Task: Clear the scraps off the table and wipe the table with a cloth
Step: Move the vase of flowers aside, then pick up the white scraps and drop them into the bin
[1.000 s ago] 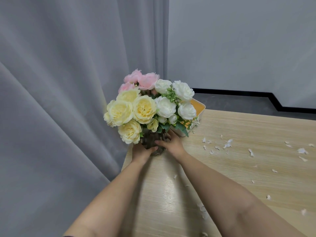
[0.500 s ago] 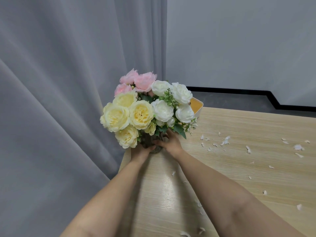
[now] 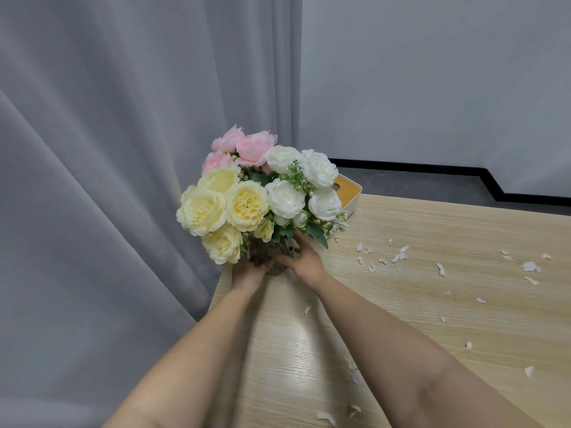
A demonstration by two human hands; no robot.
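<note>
Both hands, the left hand (image 3: 250, 271) and the right hand (image 3: 304, 261), curl round a glass vase (image 3: 268, 253) of flowers at the worktop's (image 3: 417, 310) far left corner. The paper scraps (image 3: 400, 254) scattered to the right look light and flimsy, probably best swept together, then pinched up.

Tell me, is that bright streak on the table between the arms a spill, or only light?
Head view: only light, a pale sheen on the wooden table between the forearms, whose soft shadows flank it; the wide lens bows the table edge; the left hand and right hand gripping the glass vase look sharp.
</note>
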